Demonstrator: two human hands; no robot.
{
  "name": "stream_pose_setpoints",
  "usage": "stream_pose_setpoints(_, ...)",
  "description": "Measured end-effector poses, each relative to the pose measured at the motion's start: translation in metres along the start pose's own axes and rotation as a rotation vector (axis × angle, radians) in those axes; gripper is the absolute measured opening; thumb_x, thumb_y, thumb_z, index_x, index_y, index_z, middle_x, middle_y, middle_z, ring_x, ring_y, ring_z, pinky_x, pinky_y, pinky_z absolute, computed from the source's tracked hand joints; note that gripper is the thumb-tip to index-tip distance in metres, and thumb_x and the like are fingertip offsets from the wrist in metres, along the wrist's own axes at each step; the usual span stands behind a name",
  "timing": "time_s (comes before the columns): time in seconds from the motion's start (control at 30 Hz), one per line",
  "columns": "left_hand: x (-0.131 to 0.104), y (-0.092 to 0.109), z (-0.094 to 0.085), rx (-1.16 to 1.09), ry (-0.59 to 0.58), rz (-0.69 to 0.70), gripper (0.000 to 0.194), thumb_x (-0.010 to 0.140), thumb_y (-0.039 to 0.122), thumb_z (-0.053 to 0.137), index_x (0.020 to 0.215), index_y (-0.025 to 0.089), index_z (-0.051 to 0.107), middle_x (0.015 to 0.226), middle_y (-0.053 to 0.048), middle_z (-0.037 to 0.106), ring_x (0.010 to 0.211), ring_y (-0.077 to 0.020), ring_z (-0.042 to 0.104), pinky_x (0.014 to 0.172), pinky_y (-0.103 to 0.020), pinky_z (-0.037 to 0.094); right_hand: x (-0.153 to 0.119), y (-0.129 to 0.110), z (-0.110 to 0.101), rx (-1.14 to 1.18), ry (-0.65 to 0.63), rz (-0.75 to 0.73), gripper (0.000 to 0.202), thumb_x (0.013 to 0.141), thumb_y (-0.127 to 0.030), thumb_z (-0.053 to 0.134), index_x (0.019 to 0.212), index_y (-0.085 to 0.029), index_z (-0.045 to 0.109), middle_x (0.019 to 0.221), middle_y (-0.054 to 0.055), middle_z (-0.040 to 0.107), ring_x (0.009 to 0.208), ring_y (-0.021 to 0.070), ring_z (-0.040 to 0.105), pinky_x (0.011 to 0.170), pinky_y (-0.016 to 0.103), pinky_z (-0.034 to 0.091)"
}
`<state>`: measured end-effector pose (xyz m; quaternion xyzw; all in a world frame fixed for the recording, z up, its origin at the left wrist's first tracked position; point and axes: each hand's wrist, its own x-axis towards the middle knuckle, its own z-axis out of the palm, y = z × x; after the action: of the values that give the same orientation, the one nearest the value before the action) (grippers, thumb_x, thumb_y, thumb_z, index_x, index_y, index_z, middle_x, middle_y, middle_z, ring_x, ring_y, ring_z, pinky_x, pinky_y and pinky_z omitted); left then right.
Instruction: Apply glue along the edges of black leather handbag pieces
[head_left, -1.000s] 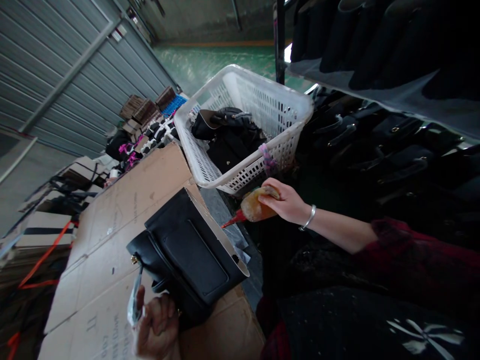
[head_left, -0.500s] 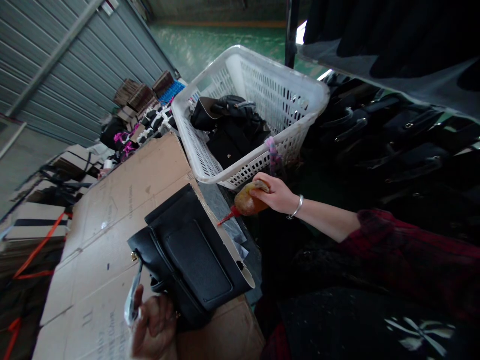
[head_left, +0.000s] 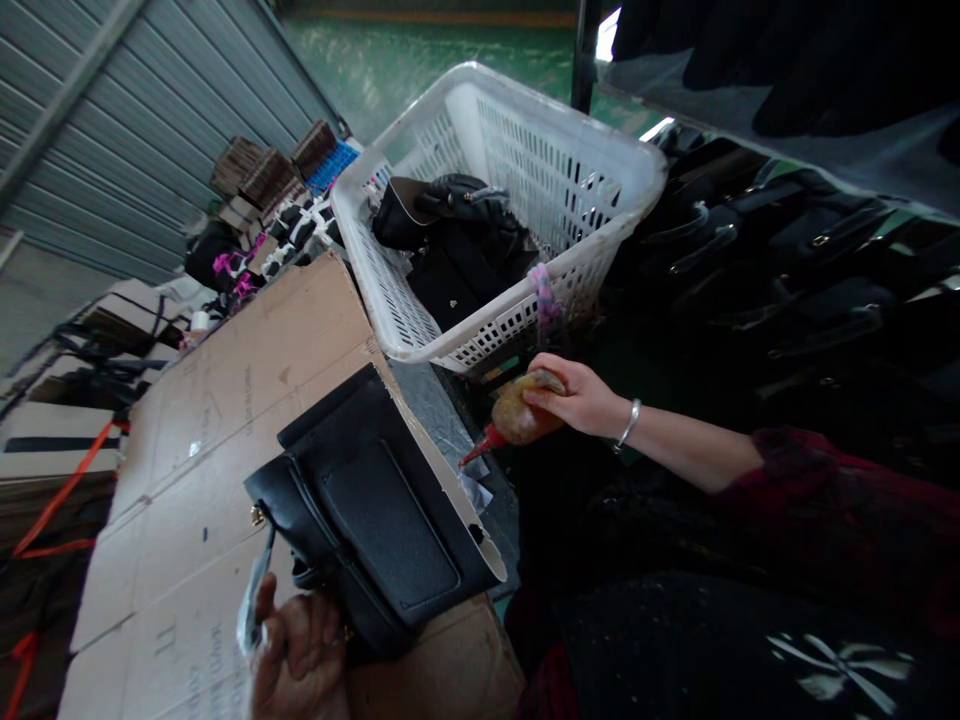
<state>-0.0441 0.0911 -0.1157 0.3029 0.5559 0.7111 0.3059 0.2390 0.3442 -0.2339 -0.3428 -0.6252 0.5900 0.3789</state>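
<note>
A black handbag (head_left: 390, 520) lies on the cardboard with a panel edge lifted, its pale underside showing along the right. My left hand (head_left: 300, 645) is at the bag's lower left, fingers curled against it, beside a handle (head_left: 251, 595) wrapped in clear plastic. My right hand (head_left: 581, 395) is closed around a squeeze bottle (head_left: 517, 408) of amber liquid. Its red nozzle (head_left: 480, 447) points down and left, a short way off the bag's right edge, not touching it.
A white plastic basket (head_left: 645, 180) holding black bag pieces stands beyond the cardboard-covered table (head_left: 172, 500). Stacked parts (head_left: 259, 175) line the far left side. Rows of black bags (head_left: 810, 250) fill the right, below a shelf.
My right hand has drawn the bottle a little to the right, away from the bag. The view has shifted slightly; my left hand stays at the bag.
</note>
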Motion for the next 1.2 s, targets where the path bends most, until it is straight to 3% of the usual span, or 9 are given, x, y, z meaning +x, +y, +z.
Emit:
stream_pose_setpoints(0.1, 0.000, 0.001, 0.001, -0.004, 0.016, 0.002, 0.029, 0.080, 0.031, 0.066, 0.106, 0.018, 0.073, 0.034, 0.009, 0.024, 0.030, -0.0078, 0.011, 0.031, -0.020, 0.025, 0.008, -0.001, 0.001, 0.046, 0.071, 0.014, 0.024, 0.075, -0.040, 0.064, 0.077, -0.021, 0.051, 0.068, -0.004, 0.047, 0.063, 0.0125, 0.043, 0.061, 0.028, 0.036)
stream_pose_setpoints(0.37, 0.001, 0.001, 0.004, 0.014, 0.014, 0.004, 0.031, 0.077, 0.035, 0.071, 0.103, 0.019, 0.073, 0.033, 0.010, 0.020, 0.029, -0.0079, 0.011, 0.029, -0.022, 0.017, 0.025, 0.006, 0.028, 0.145, 0.065, -0.006, 0.026, 0.074, -0.041, 0.065, 0.078, -0.020, 0.050, 0.070, -0.003, 0.047, 0.066, 0.0126, 0.044, 0.063, 0.027, 0.038)
stream_pose_setpoints(0.6, 0.002, 0.002, 0.003, 0.024, -0.074, 0.000, 0.034, 0.079, 0.035, 0.070, 0.109, 0.021, 0.073, 0.033, 0.009, 0.025, 0.028, -0.0084, 0.012, 0.029, -0.025, 0.014, 0.008, 0.017, 0.011, 0.224, -0.046, 0.100, 0.031, 0.071, -0.043, 0.069, 0.080, -0.020, 0.051, 0.069, -0.004, 0.049, 0.063, 0.0116, 0.045, 0.060, 0.026, 0.038)
stream_pose_setpoints(0.7, 0.002, 0.002, -0.002, 0.040, -0.065, -0.009, 0.036, 0.078, 0.035, 0.070, 0.111, 0.022, 0.072, 0.032, 0.009, 0.027, 0.028, -0.0091, 0.014, 0.028, -0.026, 0.015, 0.001, 0.017, 0.006, 0.209, -0.009, 0.135, 0.032, 0.070, -0.043, 0.071, 0.080, -0.020, 0.052, 0.068, -0.004, 0.050, 0.063, 0.0114, 0.045, 0.059, 0.025, 0.038)
stream_pose_setpoints(0.8, 0.002, 0.002, -0.005, 0.051, -0.025, -0.021, 0.037, 0.076, 0.035, 0.071, 0.110, 0.021, 0.072, 0.032, 0.009, 0.028, 0.028, -0.0092, 0.015, 0.028, -0.025, 0.016, 0.000, 0.016, 0.010, 0.281, 0.023, 0.161, 0.033, 0.070, -0.045, 0.071, 0.081, -0.020, 0.052, 0.070, -0.004, 0.050, 0.063, 0.0114, 0.046, 0.059, 0.025, 0.039)
stream_pose_setpoints(0.93, 0.004, 0.002, -0.002, 0.051, -0.038, 0.000, 0.036, 0.076, 0.038, 0.073, 0.108, 0.021, 0.073, 0.031, 0.010, 0.028, 0.026, -0.0082, 0.016, 0.027, -0.024, 0.015, -0.001, 0.018, 0.020, 0.333, -0.067, 0.163, 0.039, 0.069, -0.050, 0.073, 0.081, -0.021, 0.051, 0.070, -0.004, 0.051, 0.063, 0.0116, 0.047, 0.058, 0.025, 0.039)
stream_pose_setpoints(1.1, 0.006, 0.004, 0.005, 0.068, -0.116, 0.001, 0.036, 0.078, 0.038, 0.072, 0.111, 0.023, 0.073, 0.031, 0.009, 0.031, 0.026, -0.0092, 0.014, 0.027, -0.027, 0.011, 0.007, 0.025, 0.031, 0.376, 0.101, 0.199, 0.048, 0.064, -0.058, 0.076, 0.079, -0.020, 0.052, 0.070, -0.003, 0.053, 0.065, 0.0116, 0.047, 0.062, 0.025, 0.041)
stream_pose_setpoints(1.2, 0.007, 0.006, 0.007, 0.088, -0.157, -0.001, 0.034, 0.081, 0.038, 0.069, 0.113, 0.025, 0.072, 0.031, 0.009, 0.031, 0.026, -0.0098, 0.015, 0.026, -0.028, 0.011, 0.017, 0.026, 0.039, 0.479, 0.129, 0.231, 0.051, 0.060, -0.060, 0.078, 0.078, -0.021, 0.051, 0.070, -0.004, 0.053, 0.066, 0.0116, 0.048, 0.064, 0.025, 0.042)
